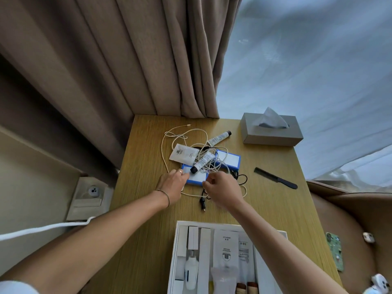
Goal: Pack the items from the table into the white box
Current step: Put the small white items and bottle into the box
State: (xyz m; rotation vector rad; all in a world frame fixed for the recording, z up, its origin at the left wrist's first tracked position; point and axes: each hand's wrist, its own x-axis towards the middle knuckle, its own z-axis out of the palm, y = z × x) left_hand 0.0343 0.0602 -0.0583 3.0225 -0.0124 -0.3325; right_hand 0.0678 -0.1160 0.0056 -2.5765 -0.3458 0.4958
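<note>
White box (177, 247) sits on a wooden table (144, 187) by curtains (127, 60); both hands' grips on tangled cables (169, 143) unclear.

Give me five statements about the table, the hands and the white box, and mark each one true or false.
1. The black comb lies inside the white box. False: it lies on the wooden table, right of the pile.
2. Both hands are at the tangle of white cable. True: the left hand and right hand reach in at its near edge.
3. A tube with a dark cap rests on top of the pile. True.
4. The tissue box stands at the table's near left corner. False: it is at the far right corner.
5. The white box is closed. False: it is open, with items already inside.
</note>
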